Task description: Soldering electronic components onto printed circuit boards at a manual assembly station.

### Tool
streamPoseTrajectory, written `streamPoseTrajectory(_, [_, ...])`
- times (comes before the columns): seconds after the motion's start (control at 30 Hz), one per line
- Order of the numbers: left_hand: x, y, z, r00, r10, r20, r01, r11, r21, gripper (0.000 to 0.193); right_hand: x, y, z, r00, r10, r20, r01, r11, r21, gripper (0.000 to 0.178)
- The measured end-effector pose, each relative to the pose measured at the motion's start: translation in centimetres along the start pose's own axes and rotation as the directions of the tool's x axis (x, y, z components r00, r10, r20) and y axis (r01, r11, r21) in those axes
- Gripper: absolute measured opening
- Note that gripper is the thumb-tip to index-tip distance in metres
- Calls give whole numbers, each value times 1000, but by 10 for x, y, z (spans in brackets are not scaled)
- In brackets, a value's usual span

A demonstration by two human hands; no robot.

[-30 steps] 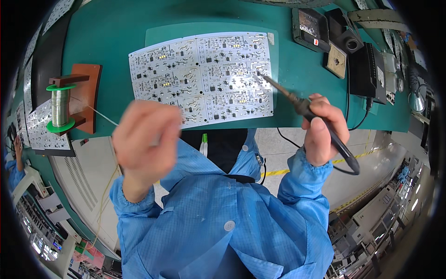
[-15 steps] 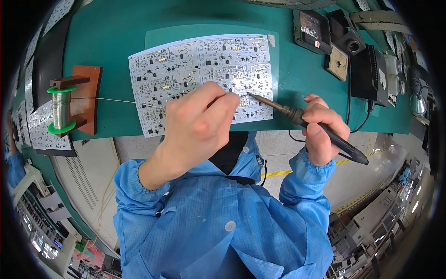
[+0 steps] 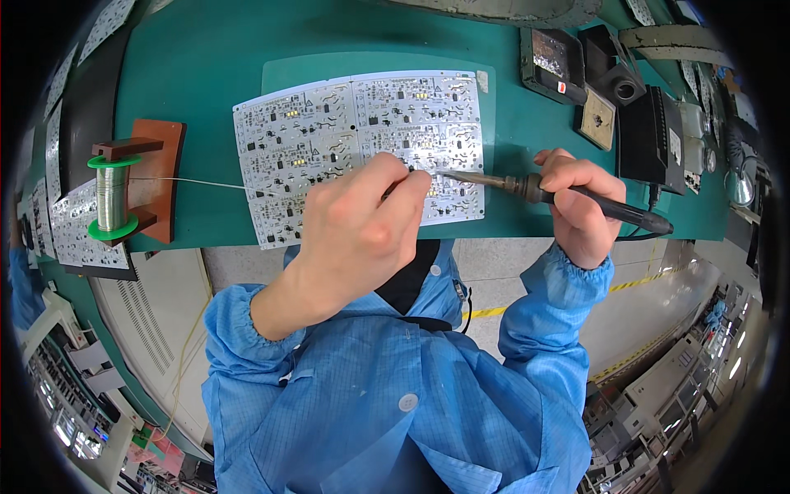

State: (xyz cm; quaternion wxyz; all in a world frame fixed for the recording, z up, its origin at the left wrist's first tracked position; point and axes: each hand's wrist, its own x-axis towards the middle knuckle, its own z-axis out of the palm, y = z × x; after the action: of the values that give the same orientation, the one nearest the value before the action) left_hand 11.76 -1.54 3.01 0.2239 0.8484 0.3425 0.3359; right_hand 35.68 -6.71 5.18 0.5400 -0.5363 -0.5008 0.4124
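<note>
A white panel of circuit boards (image 3: 304, 123) lies on the green mat, dotted with small components. Over its near half, my left hand (image 3: 358, 218) pinches the end of the solder wire (image 3: 206, 182). The wire runs left to a spool (image 3: 112, 198) with green flanges on a brown stand. In my right hand (image 3: 583, 202) is a soldering iron (image 3: 535, 189), held by its black handle. Its tip points left, low over the panel beside my left fingertips; whether it touches a pad I cannot tell. My left fingers hide the wire's end.
At the far right stand an open dark tray (image 3: 553, 62), an iron holder (image 3: 615, 70) with a sponge tray (image 3: 596, 118), and a black box with a cord (image 3: 652, 140). More boards (image 3: 82, 222) lie at the left behind the spool stand (image 3: 164, 165).
My right hand has tilted the iron flatter, its handle end moving up and right. My left hand has shifted slightly right and nearer, still pinching the wire.
</note>
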Motion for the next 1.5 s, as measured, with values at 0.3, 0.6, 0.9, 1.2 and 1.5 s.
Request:
streamPoseTrajectory(0.3, [3, -12, -51, 971, -237, -19, 235, 970, -54, 11, 5, 2, -7, 996, -74, 55, 74, 997, 3, 22])
streamPoseTrajectory(0.6, [-13, -77, -77, 829, -475, -294, 430, 879, -207, 9, -7, 16, 14, 820, -268, -506, 173, 959, -226, 26])
streamPoseTrajectory(0.9, [-27, -101, -77, 834, -480, -271, 450, 877, -169, 22, 8, 38, 22, 879, -227, -419, -22, 859, -512, 35])
streamPoseTrajectory(1.2, [-35, -106, -72, 839, -480, -257, 408, 866, -288, 14, 8, 36, 28, 876, -265, -402, -12, 823, -568, 36])
streamPoseTrajectory(1.5, [-29, -91, -68, 847, -452, -279, 433, 892, -129, 22, -13, 32, 80, 927, -216, -308, 52, 884, -465, 42])
